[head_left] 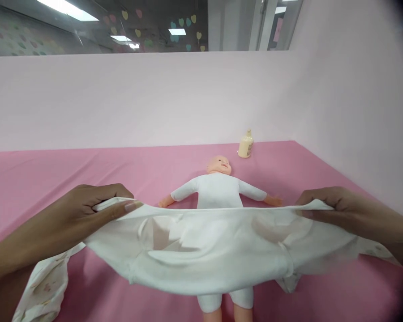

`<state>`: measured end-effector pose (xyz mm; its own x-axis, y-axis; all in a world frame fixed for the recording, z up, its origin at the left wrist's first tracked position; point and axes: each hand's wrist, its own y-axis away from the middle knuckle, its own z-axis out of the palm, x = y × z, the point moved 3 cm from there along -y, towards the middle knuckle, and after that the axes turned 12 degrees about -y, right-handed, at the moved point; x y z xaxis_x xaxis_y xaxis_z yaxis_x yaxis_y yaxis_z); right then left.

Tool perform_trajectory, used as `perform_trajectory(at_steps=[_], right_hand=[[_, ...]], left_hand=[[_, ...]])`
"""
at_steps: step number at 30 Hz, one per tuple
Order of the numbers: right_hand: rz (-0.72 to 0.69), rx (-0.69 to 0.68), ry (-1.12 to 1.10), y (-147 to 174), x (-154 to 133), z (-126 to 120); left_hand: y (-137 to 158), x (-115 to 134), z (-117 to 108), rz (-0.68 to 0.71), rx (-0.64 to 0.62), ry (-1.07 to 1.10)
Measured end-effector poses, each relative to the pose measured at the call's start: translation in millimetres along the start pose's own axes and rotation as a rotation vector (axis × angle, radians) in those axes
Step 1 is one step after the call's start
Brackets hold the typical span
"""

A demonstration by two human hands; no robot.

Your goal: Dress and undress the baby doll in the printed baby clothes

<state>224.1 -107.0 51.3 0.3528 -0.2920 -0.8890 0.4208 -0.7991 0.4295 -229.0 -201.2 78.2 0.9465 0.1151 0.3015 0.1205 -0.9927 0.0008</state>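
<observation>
Stretched between my two hands is a white baby garment, its upper edge pulled nearly straight. My left hand pinches one end of that edge between thumb and fingers. The other end is gripped by my right hand. Printed cloth, apparently part of the garment, hangs below my left wrist and shows near the right one. Beyond the garment a baby doll in a white bodysuit lies on its back, arms spread. The cloth hides its middle; its head, arms and lower legs show.
A pink sheet covers the surface under the doll. Near the wall, behind the doll's head, stands a cream pump bottle. Pale walls border the back and right sides, with a window above the back one.
</observation>
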Motion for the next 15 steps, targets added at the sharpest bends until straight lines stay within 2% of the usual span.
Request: perform_trajectory(at_steps=[2,5,7,11,13,15], right_hand=[[-0.018,-0.021,0.015,-4,2,-1],[-0.133,-0.032,0.128,-18,5,-7],[-0.211,-0.025,0.191,-32,6,-10],[-0.263,-0.023,0.176,-59,0,-3],[-0.281,-0.033,0.139,-62,-9,4],[-0.293,-0.042,0.103,-56,-17,10]], left_hand=[[-1,-3,-1,-0.002,-0.004,-0.007],[-9,0,0,-0.017,0.007,0.006],[-22,7,3,-0.036,0.004,0.026],[-57,16,11,-0.080,-0.026,0.025],[-64,11,10,-0.084,-0.030,0.007],[-56,-3,1,-0.123,0.031,-0.020]])
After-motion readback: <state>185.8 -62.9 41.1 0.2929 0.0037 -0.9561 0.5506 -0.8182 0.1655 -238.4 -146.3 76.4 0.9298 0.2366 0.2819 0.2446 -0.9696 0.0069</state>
